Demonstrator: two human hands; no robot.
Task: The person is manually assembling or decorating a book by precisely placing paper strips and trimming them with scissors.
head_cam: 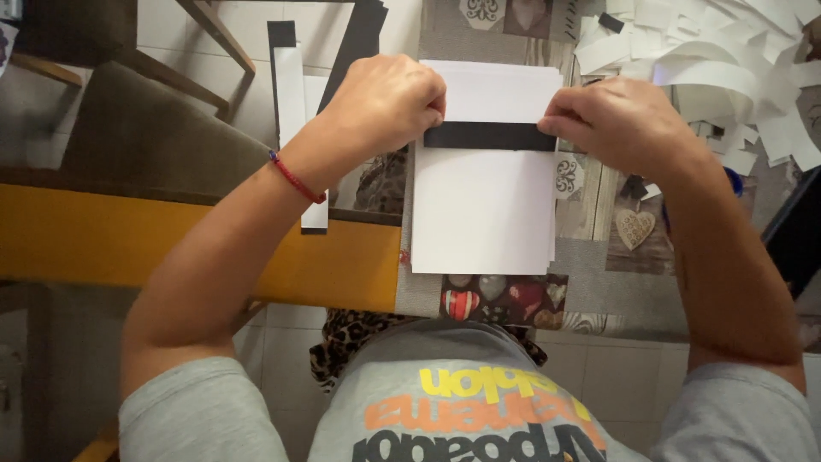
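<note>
A stack of white paper sheets (483, 205) lies on the patterned tablecloth in front of me. Across its upper part runs a black strip (489, 136). My left hand (385, 103) pinches the strip's left end with closed fingers. My right hand (611, 120) pinches the right end the same way. Both hands rest over the sheet's side edges. A red cord bracelet (295, 180) circles my left wrist.
A heap of white paper scraps (727, 68) fills the far right. Black and white strips (291, 77) lie at the far left of the stack. A yellow table edge (171, 248), a chair (128, 128) and tiled floor are on the left. A dark object (795, 231) sits at the right edge.
</note>
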